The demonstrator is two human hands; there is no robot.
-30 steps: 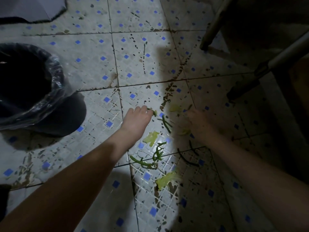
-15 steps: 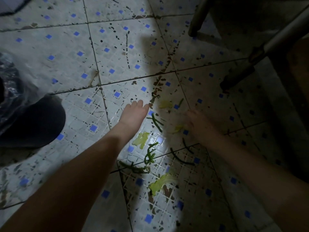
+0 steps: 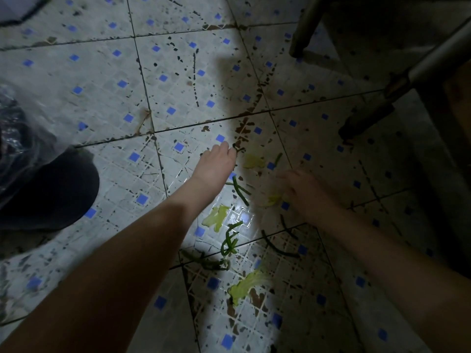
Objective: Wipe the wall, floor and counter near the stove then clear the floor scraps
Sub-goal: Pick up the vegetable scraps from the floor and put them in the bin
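Floor [image 3: 107, 80]: pale tile with small blue squares, spattered with dark specks and brown stains along the grout. A bright patch of light falls between your arms.

Your left hand [image 3: 215, 165]: stretched forward, back of the hand up, low over the tile. The fingers curl under at the tips beside a dark stain; whether they grip anything cannot be told.

Your right hand [image 3: 304, 189]: in shadow and blurred, low over the floor, fingers pointing left toward a pale yellow leaf piece [image 3: 272, 200]. Finger state cannot be told.

Scraps, all on the floor between and just below your hands:
- pale leaf piece [image 3: 252, 161] ahead of the left hand
- dark green stem [image 3: 239, 191] between the two hands
- light green leaf [image 3: 216, 217] beside your left wrist
- tangle of green stems [image 3: 229, 240] on the grout line
- larger lettuce piece [image 3: 248, 284] nearest you
- dark curved stems [image 3: 277, 247] under your right forearm

Bin [image 3: 46, 189]: dark, with a clear plastic liner [image 3: 17, 138], at the left edge.

Metal legs [image 3: 303, 26]: upper right, in shadow.
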